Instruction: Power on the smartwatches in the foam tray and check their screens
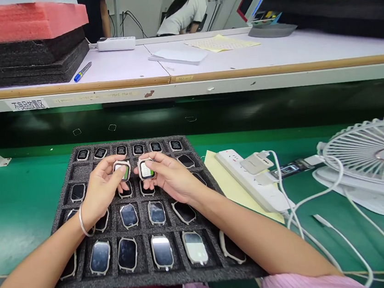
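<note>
My left hand [104,184] grips a smartwatch body [122,170] without a strap, its screen lit white and green, my thumb over the glass. A second smartwatch [145,169] with a lit grid pattern sits between the thumb and fingers of my right hand [169,174]. Both are held side by side above a black foam tray [148,278]. Rows of pockets in the tray hold several more watch bodies, such as a dark-screened one [127,254] near the front. Those in the far row, like one watch [138,149], show text on their screens. My forearms hide parts of the tray.
Right of the tray are a yellow sheet [211,160], a white power strip [251,179], looping white cables and a white fan [383,154]. A raised shelf [118,74] behind carries foam blocks [22,52], a pen [83,72] and papers. Two people are beyond it.
</note>
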